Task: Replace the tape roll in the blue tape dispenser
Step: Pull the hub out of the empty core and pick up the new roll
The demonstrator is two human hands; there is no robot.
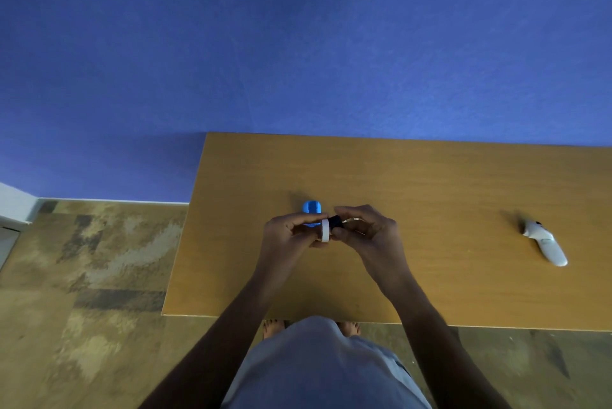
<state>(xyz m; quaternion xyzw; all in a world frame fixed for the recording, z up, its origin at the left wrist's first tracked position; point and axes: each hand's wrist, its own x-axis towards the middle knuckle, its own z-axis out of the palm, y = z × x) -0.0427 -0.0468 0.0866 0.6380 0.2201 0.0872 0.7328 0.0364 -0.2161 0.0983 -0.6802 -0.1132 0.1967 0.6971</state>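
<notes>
The blue tape dispenser (311, 210) sits on the wooden table (430, 183), just behind my hands and partly hidden by my left fingers. My left hand (288, 232) pinches a white tape roll (325, 230), held on edge above the table. My right hand (364, 232) grips a small black hub (335, 222) and holds it against the right side of the roll. Both hands meet at the roll, a little above the tabletop.
A white handheld controller (544, 242) lies on the table at the far right. The table's left edge (185, 226) drops to a patterned floor. A blue wall rises behind the table. My torso and feet show at the table's near edge.
</notes>
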